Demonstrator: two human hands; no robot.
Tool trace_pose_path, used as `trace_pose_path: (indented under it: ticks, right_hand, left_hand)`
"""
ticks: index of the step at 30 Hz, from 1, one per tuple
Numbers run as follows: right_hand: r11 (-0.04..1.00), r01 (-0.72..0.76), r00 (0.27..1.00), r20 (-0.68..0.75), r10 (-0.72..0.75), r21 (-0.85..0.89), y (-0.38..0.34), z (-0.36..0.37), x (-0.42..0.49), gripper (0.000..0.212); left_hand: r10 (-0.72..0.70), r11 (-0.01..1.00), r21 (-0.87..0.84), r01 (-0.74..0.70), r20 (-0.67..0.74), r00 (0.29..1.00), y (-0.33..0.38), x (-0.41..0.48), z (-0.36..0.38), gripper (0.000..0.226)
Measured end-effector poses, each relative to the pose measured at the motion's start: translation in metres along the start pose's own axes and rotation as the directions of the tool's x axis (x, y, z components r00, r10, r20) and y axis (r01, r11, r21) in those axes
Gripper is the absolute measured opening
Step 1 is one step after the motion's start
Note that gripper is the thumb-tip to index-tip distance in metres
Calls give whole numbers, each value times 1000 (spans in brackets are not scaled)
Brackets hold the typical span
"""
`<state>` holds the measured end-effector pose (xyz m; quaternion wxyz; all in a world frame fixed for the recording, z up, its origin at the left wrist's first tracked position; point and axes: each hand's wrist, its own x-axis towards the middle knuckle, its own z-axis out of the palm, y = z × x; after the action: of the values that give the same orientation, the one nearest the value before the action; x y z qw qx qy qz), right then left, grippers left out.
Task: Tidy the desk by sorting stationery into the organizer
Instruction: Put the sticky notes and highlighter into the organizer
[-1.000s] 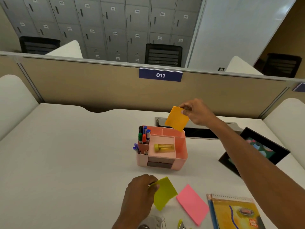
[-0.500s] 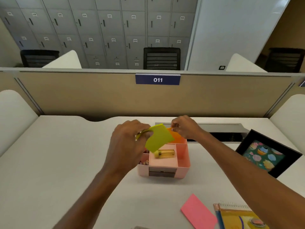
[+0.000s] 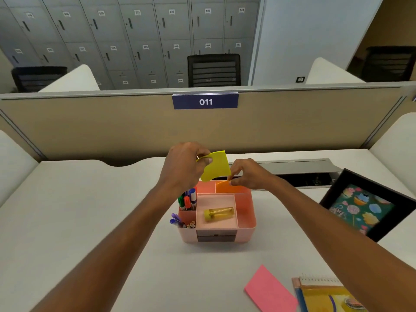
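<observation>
Above the organizer [image 3: 225,230] at 12 o'clock on the bench [image 3: 90,221], the right hand [image 3: 249,174] pinched the orange notes [image 3: 227,188], seating them in the rear compartment. The left hand [image 3: 182,167] gripped the yellow notes [image 3: 216,167]; best inserted edge-first alongside, kept vertical.

A pale pink plastic organizer [image 3: 245,212] holds an orange sticky pad [image 3: 227,188], a yellow clear tube [image 3: 218,215] and red, green and blue markers [image 3: 188,200]. A yellow-green sticky pad [image 3: 216,166] hangs above it. Near the white desk's [image 3: 90,210] front edge lies a bright pink sticky pad [image 3: 270,289]. A black-framed picture [image 3: 367,206] shows pastel cupcakes on teal.
</observation>
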<state>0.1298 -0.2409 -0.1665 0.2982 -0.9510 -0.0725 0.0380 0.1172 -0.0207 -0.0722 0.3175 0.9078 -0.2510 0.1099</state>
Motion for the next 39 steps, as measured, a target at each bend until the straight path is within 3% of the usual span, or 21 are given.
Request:
trace_pose_path:
  ticks: [4, 10, 23, 27, 31, 35, 39]
  right_hand:
    - [996, -10, 997, -71, 16, 90, 5, -10, -7, 3]
    - [971, -63, 957, -263, 125, 229, 19, -37, -34, 12]
    - [922, -117, 917, -317, 243, 368, 17, -48, -82, 8]
    - [953, -188, 897, -354, 265, 238, 10, -32, -119, 9]
    - [930, -366, 930, -29, 366, -1, 0, 34, -176, 4]
    - [880, -375, 877, 197, 439, -292, -20, 91, -216, 62]
    - [838, -299, 889, 187, 418, -456, -32, 105, -221, 75]
  left_hand:
    - [-12, 999, 33, 11, 59, 998, -4, 8, 10, 22]
    - [35, 996, 71, -48, 172, 984, -6, 18, 36, 20]
    - [182, 957, 166, -236, 288, 940, 3, 23, 77, 17]
    - [241, 941, 172, -292, 266, 933, 1, 18, 80, 18]
    - [172, 940, 222, -260, 351, 920, -11, 8, 92, 20]
    - [60, 941, 267, -208, 471, 880, -23, 2, 104, 24]
    - [49, 926, 286, -244, 553, 832, -27, 4, 105, 22]
